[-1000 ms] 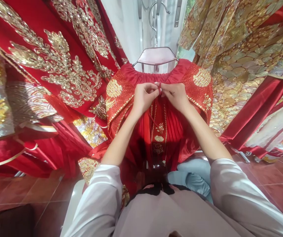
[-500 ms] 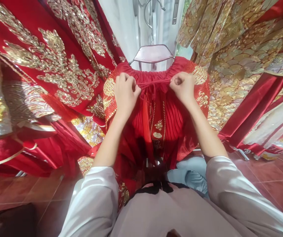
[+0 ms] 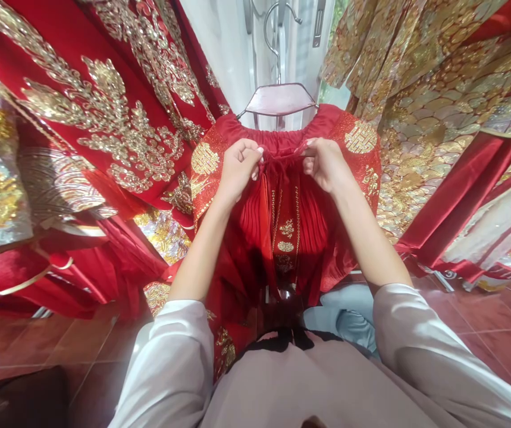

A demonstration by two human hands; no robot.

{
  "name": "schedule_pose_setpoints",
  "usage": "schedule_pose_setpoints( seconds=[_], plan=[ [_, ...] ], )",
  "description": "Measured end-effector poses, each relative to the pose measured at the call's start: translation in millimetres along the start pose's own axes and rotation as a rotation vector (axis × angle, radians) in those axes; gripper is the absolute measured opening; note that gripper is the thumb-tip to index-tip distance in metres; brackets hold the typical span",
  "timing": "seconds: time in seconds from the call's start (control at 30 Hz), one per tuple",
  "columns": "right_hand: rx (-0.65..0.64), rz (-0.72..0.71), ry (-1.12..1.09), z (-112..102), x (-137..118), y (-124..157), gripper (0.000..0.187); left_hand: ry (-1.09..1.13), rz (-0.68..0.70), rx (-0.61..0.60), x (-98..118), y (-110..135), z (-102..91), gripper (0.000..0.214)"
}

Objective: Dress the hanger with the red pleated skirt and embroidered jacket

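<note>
A red garment with pleats and gold embroidery hangs upright on a metal hanger in front of me. Its neckline is gathered, and a thin red cord runs across the front there. At the cord's left part, my left hand is closed, thumb and forefinger pinching. My right hand pinches at the other side, its remaining fingers curled. The cord's parts inside both pinches are mostly hidden by the fingers.
Red cloth with gold sequins hangs close on the left. Gold scale-patterned garments crowd the right side. Behind the hanger are white door frames. Below lie a light blue folded item and reddish floor tiles.
Both hands have come nearer each other. The cord, stretched taut between them before, now lies against the gathered neckline. My right hand has turned, its forefinger now at the neckline edge.
</note>
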State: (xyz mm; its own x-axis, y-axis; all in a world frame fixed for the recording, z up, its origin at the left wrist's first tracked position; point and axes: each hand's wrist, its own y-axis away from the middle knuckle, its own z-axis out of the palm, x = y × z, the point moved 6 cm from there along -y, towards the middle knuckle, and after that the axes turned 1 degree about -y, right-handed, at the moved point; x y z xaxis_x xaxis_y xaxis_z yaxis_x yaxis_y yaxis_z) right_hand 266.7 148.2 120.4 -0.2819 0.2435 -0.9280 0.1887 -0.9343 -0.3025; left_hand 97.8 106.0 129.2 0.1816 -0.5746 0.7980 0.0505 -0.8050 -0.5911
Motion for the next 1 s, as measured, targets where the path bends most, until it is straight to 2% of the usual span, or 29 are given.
schedule_pose_setpoints(
  seconds=[0.17, 0.33, 0.57, 0.7, 0.77, 1.0],
  plan=[
    [-0.019, -0.018, 0.056, -6.2, -4.4, 3.6, 0.025, -0.012, -0.042, 0.016, -8.0, 4.3, -10.4, 0.026],
    [0.055, 0.007, 0.078, -17.0, -4.3, 5.4, 0.026, -0.123, 0.065, 0.021, 1.5, 10.5, -18.7, 0.021],
    [0.144, -0.051, 0.056, -17.1, -2.6, 7.2, 0.019, -0.251, 0.140, -0.023, 10.2, 15.3, -15.7, 0.012],
    [0.145, 0.022, -0.018, -17.8, 7.6, 1.7, 0.023, -0.277, 0.146, -0.005, 10.7, 17.1, -16.2, 0.011],
    [0.110, 0.052, -0.069, -18.2, 9.7, -1.5, 0.025, -0.264, 0.137, -0.010, 9.9, 18.0, -16.9, 0.011],
    [-0.184, 0.036, -0.044, -4.1, -0.2, 3.8, 0.032, -0.237, 0.123, -0.014, -0.8, 18.7, -22.9, 0.012]
  ],
)
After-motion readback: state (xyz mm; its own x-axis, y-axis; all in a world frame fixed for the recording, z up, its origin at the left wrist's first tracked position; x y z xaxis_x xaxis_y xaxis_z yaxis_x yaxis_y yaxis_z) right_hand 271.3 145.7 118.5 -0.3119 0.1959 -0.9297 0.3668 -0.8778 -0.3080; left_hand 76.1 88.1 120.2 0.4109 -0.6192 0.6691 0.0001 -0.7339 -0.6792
